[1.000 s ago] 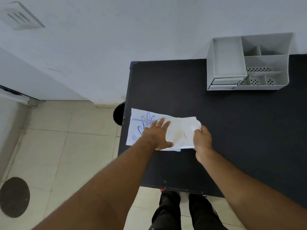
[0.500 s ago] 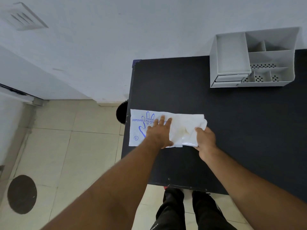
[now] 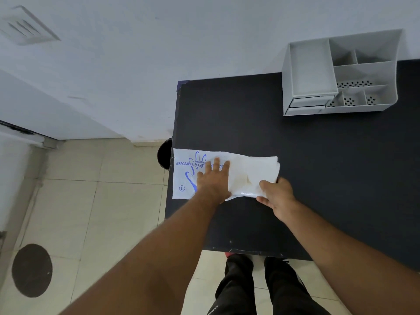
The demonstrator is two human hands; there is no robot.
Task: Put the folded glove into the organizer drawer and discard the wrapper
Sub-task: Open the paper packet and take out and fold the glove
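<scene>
Covering a black table (image 3: 295,169) by white wall (image 3: 159,53), wrapper (image 3: 181,176).

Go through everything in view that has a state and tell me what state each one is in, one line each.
wrapper: flat on the table, pinned by the left hand, printed end hanging over the table's left edge.
glove: partly out of the wrapper's right end, not yet in the organizer.
left hand: open, palm pressing down.
right hand: pinching the glove's corner.
organizer: upright at the table's back, compartments empty.
drawers: shut.
</scene>
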